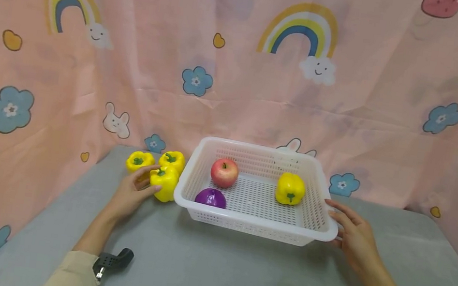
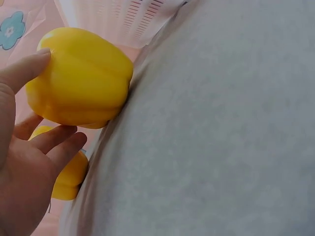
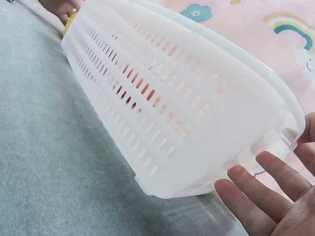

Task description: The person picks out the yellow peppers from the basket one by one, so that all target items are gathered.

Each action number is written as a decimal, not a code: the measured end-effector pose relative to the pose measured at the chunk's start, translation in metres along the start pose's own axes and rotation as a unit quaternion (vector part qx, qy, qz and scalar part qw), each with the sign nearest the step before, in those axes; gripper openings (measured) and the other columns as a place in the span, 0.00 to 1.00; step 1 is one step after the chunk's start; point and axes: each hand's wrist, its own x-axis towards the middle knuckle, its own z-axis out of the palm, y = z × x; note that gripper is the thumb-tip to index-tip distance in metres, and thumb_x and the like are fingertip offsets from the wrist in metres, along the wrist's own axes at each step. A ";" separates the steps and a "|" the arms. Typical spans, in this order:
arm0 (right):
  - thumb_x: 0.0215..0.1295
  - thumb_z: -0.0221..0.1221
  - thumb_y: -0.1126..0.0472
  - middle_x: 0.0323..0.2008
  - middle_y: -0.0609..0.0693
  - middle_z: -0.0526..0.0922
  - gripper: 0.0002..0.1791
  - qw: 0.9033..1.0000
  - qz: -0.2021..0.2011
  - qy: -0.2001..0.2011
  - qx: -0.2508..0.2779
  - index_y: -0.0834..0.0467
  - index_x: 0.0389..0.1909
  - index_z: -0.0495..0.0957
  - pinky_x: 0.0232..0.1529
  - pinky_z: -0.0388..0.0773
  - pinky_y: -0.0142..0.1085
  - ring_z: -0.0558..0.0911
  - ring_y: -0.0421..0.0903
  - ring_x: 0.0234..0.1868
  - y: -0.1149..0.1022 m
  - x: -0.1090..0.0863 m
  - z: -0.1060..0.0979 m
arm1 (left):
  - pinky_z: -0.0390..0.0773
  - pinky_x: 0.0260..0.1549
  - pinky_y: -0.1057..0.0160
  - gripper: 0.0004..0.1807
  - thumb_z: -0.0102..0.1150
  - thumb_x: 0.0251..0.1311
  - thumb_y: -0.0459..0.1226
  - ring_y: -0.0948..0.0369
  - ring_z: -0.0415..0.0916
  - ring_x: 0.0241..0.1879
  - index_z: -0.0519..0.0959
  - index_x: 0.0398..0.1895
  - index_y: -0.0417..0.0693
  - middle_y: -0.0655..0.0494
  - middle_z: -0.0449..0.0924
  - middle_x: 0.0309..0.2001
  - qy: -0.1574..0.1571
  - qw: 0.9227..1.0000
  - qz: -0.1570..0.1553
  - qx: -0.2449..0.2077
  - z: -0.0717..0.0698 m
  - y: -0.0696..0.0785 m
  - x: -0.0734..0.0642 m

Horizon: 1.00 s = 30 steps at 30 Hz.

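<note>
My left hand (image 1: 131, 195) holds a yellow bell pepper (image 1: 165, 184) between thumb and fingers, just left of the white basket. In the left wrist view the thumb lies on one side of this pepper (image 2: 81, 76), with fingertips along its underside. My right hand (image 1: 356, 236) is at the right end of the white plastic basket (image 1: 244, 219), holding its rim. In the right wrist view several fingers (image 3: 248, 184) reach under the rim at the end wall. Inside the basket are a red apple (image 1: 224, 172), a purple round item (image 1: 211, 197) and a yellow bell pepper (image 1: 291, 189).
Two more yellow bell peppers, one at the far left (image 1: 138, 161) and one beside it (image 1: 173, 159), stand behind the left hand. A grey cloth (image 1: 211, 267) covers the table. Behind it hangs a pink patterned curtain (image 1: 239, 66).
</note>
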 end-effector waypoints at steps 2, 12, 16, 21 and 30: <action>0.75 0.55 0.45 0.51 0.27 0.75 0.23 1.000 0.004 0.002 -0.002 0.40 0.68 0.74 0.42 0.88 0.36 0.89 0.38 0.40 0.000 0.000 0.000 | 0.70 0.68 0.43 0.35 0.63 0.68 0.45 0.37 0.63 0.73 0.64 0.75 0.48 0.42 0.55 0.79 0.002 1.000 -0.001 -0.002 -0.001 0.001 -0.001; 0.75 0.55 0.46 0.50 0.26 0.77 0.21 1.000 0.000 -0.004 0.014 0.40 0.66 0.76 0.41 0.88 0.36 0.90 0.38 0.40 -0.001 -0.003 -0.001 | 0.67 0.72 0.43 0.34 0.60 0.69 0.47 0.46 0.62 0.76 0.63 0.76 0.51 0.49 0.62 0.77 0.021 0.999 -0.026 -0.021 -0.006 0.013 -0.005; 0.76 0.55 0.48 0.47 0.25 0.80 0.16 1.000 -0.005 -0.008 0.024 0.37 0.61 0.78 0.39 0.88 0.35 0.89 0.38 0.38 -0.002 -0.004 0.000 | 0.67 0.71 0.46 0.32 0.59 0.70 0.46 0.48 0.61 0.76 0.65 0.74 0.50 0.49 0.64 0.76 0.035 0.999 -0.007 -0.005 -0.013 0.022 -0.004; 0.76 0.55 0.48 0.46 0.26 0.80 0.15 1.000 -0.004 -0.009 0.029 0.37 0.60 0.79 0.38 0.88 0.35 0.89 0.37 0.38 -0.003 -0.004 0.002 | 0.68 0.70 0.48 0.29 0.60 0.70 0.42 0.47 0.62 0.75 0.68 0.72 0.47 0.49 0.65 0.75 0.057 0.998 0.027 0.017 -0.020 0.036 -0.003; 0.75 0.55 0.47 0.47 0.26 0.79 0.18 1.000 -0.002 0.003 0.015 0.40 0.62 0.77 0.39 0.88 0.36 0.89 0.37 0.38 -0.003 -0.003 0.002 | 0.72 0.67 0.43 0.28 0.63 0.67 0.41 0.46 0.65 0.74 0.72 0.69 0.49 0.48 0.70 0.72 0.045 0.994 0.089 0.052 -0.010 0.071 0.011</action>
